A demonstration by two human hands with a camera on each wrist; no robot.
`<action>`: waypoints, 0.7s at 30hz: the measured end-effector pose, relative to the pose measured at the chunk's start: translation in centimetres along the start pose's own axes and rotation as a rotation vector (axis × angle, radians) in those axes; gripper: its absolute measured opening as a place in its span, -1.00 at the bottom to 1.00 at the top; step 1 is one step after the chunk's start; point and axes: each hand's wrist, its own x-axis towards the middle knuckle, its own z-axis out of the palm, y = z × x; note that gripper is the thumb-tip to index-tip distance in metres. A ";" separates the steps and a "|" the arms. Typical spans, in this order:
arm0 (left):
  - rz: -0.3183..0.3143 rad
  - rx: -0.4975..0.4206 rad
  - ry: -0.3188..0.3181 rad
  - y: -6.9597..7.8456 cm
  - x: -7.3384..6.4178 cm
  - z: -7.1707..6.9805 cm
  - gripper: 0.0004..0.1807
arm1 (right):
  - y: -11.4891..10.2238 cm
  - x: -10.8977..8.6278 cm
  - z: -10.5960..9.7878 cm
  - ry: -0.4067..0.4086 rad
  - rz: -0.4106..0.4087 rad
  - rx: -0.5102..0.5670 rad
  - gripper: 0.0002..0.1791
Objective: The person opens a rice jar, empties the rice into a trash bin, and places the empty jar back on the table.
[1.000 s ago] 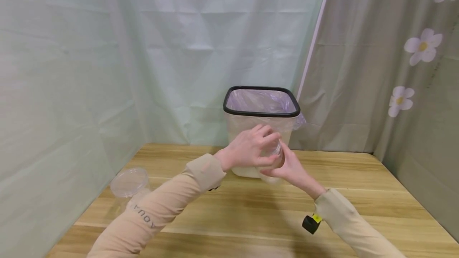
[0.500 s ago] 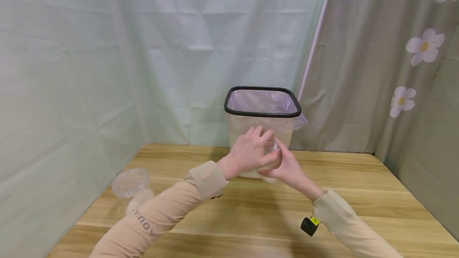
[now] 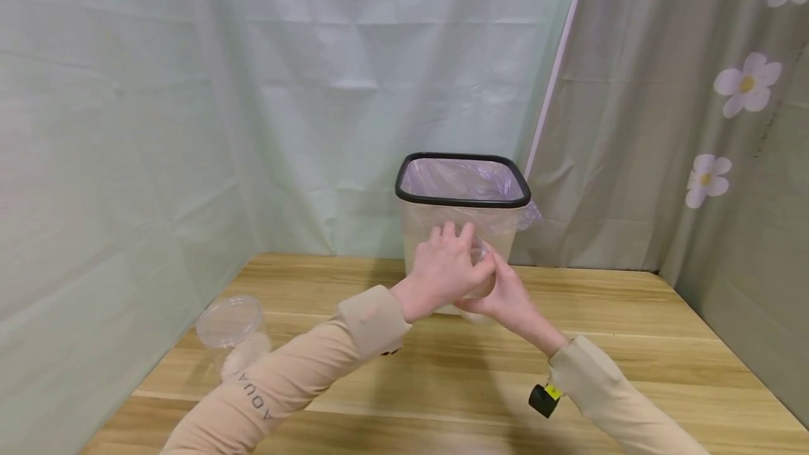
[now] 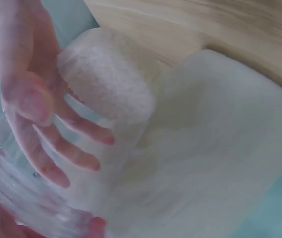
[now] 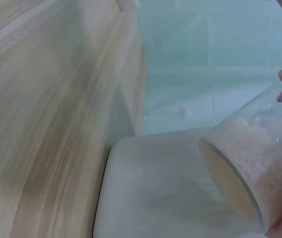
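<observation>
Setting: wooden table (image 3: pixel 632 343), pale curtains, lined bin (image 3: pixel 463 192) behind.
Jar: clear plastic jar (image 5: pixel 250 168) with white grains — held aloft before the bin.
Hands: left hand (image 3: pixel 445 269) and right hand (image 3: pixel 505 297) both curled round it.
Handling: likely light, slick, thin-walled — grip the body.

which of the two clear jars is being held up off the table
The jar in front of the bin, gripped between the left hand and right hand. The other jar stands alone on the table at far left.
</observation>
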 end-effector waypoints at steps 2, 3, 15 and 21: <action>-0.025 0.002 -0.006 0.2 0.1 -0.1 -0.61 | 0.1 0.0 0.1 0.005 -0.012 -0.006 0.01; -0.037 0.008 -0.015 0.3 0.2 -0.2 -0.61 | 0.2 0.0 0.1 0.010 -0.017 -0.007 0.00; -0.108 0.058 -0.252 0.0 1.1 -1.4 -0.19 | -0.1 0.0 0.0 -0.001 0.039 -0.045 0.03; 0.015 0.063 -0.182 -1.0 1.3 -1.8 -0.13 | -0.2 -0.2 -0.7 -0.083 0.104 0.037 -0.03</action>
